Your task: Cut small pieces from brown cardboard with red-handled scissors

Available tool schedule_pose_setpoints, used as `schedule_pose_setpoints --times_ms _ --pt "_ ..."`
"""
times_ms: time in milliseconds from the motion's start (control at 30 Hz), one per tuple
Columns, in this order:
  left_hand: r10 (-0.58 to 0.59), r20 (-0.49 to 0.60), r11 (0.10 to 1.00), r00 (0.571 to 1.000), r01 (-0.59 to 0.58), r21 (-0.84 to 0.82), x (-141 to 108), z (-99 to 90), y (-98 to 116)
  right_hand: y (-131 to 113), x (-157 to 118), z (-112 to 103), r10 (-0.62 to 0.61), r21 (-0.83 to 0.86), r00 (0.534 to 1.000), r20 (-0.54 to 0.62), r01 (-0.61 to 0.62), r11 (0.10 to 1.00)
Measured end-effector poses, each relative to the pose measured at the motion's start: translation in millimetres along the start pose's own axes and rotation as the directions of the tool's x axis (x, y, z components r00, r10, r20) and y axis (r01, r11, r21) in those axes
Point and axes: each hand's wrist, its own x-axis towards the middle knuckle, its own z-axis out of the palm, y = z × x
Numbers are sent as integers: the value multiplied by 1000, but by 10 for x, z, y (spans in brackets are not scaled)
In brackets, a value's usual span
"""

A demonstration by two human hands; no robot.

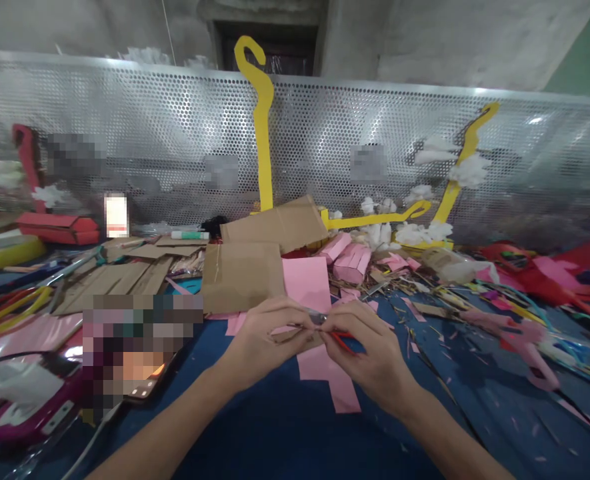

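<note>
My left hand (269,333) is closed on a small strip of cardboard (307,341), with its fingertips meeting those of my right hand. In my right hand (367,343) is a pair of scissors with red handles (343,341); their grey metal part (317,316) shows between the two hands, partly hidden by fingers. Just beneath both hands lies cut pink paper (315,365) on the blue table surface (255,420). Beyond them stand a pink sheet (307,277) and a square of brown cardboard (242,277).
To the right lies a pink glue gun (515,340) among scraps. A lit phone (149,383) and a purple power strip (35,407) are at left, near cardboard pieces (115,283). Yellow hooked paper shapes (262,140) stand before a perforated metal panel (319,133).
</note>
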Motion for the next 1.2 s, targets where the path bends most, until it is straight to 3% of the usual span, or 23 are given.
schedule_pose_setpoints --times_ms 200,400,533,833,967,1067,1200 --pt "4 12 1000 1000 -4 -4 -23 31 -4 -21 -25 26 8 -13 1000 24 -8 1000" --pt "-103 13 994 995 103 -24 -17 8 -21 2 -14 5 32 -41 999 24 -31 999" --pt "-63 -14 998 998 63 -2 1 -8 -37 14 -5 -14 11 -25 1000 -3 -11 1000" --pt "-86 40 991 995 90 -96 -38 6 -23 20 -16 -5 27 -108 994 104 -15 994" --pt "-180 77 974 981 188 -129 -52 23 -16 16 -21 -12 16 -124 994 112 -2 992" --pt "-235 53 959 971 240 -147 -42 37 -17 26 -24 -23 37 -114 993 112 -24 993" --pt "-197 7 976 980 197 -98 -4 10 0 64 -19 -36 44 -103 995 89 -35 994"
